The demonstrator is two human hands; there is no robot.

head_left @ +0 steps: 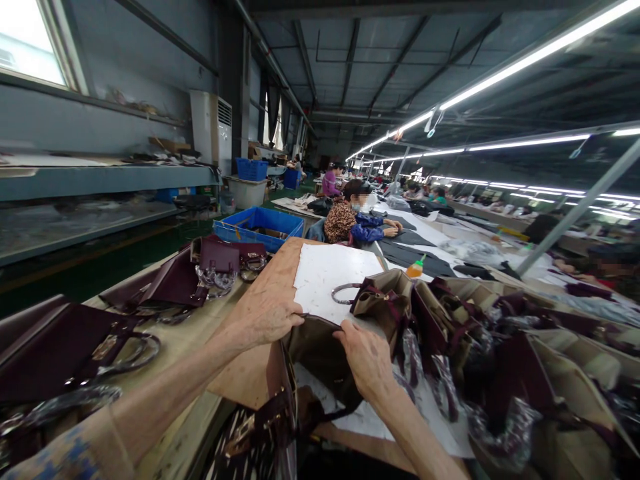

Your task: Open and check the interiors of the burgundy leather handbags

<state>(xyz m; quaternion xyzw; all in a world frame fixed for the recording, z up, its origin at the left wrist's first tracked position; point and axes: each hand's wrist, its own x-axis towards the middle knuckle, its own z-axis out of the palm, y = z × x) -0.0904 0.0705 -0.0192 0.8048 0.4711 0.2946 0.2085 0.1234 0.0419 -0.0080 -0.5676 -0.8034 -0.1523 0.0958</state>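
Both hands pinch the top edge of a dark burgundy handbag (320, 353) whose brown lining faces me. My left hand (275, 322) is closed on the edge at its left end. A short way to the right, my right hand (367, 357) grips the same edge between thumb and fingers. The bag's strap with gold-coloured hardware (260, 423) hangs at the lower left. Beneath the bag lie white paper sheets (333, 273) on a brown board (273, 280). The lower part of the bag is in shadow.
Finished-looking burgundy handbags (60, 347) with plastic-wrapped handles lie on the left. More open bags (530, 373) with beige lining crowd the right. A blue crate (260, 227) stands ahead, beside a seated co-worker (345, 220). An orange-yellow bottle (415, 268) stands on the far table.
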